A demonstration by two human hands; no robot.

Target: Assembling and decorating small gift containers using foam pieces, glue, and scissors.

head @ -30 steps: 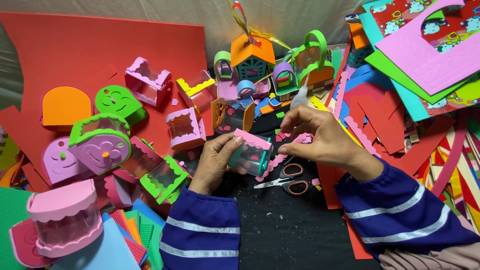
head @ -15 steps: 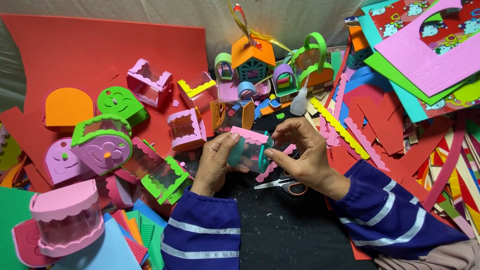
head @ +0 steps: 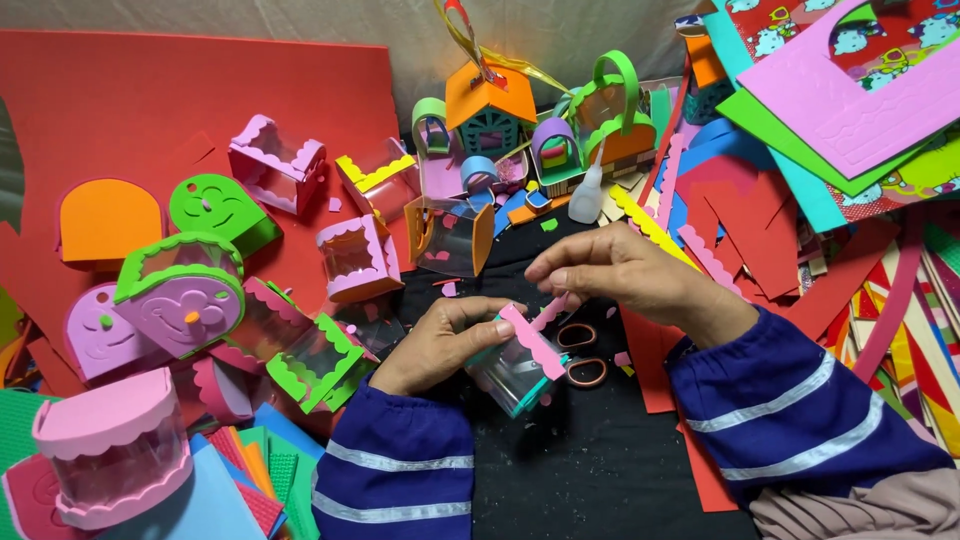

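pink scalloped strip (head: pixel 532 338) (slanting down-right) pinched by right hand (head: pixel 620 275); left hand (head: pixel 440 340) grips clear box (head: pixel 508 372).

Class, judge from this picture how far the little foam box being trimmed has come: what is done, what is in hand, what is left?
Done: many trimmed boxes lie around, like the pink-edged box. In hand: the left hand holds a clear box with a teal edge, while the right hand presses a pink scalloped strip along its rim. Left: part of the strip stands loose at the right fingers.
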